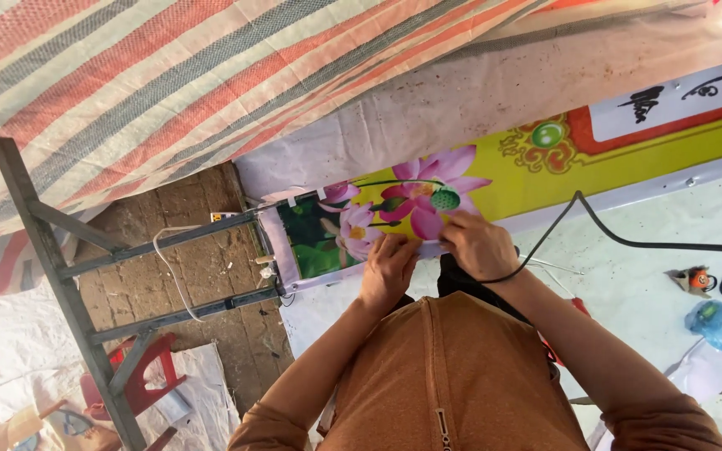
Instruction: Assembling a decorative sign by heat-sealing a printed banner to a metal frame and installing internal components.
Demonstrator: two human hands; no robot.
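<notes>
A long yellow printed banner with pink lotus flowers [428,196] runs lengthwise from lower left to upper right; the left hand [388,269] and right hand [478,244] — side by side — pinch its near edge; a black cable [628,242] trails from beside the right hand.

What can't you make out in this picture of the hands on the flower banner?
Head view only:
- Fingertips of the left hand and right hand: curled onto the banner, so whether they pinch it or press it is hidden.
- Dark thing below the right hand: mostly covered by wrist and chest.
- Cable: its end leaves the right edge.
- Small items at right: too small to identify.
- Banner's right end: cut off by the edge.
</notes>
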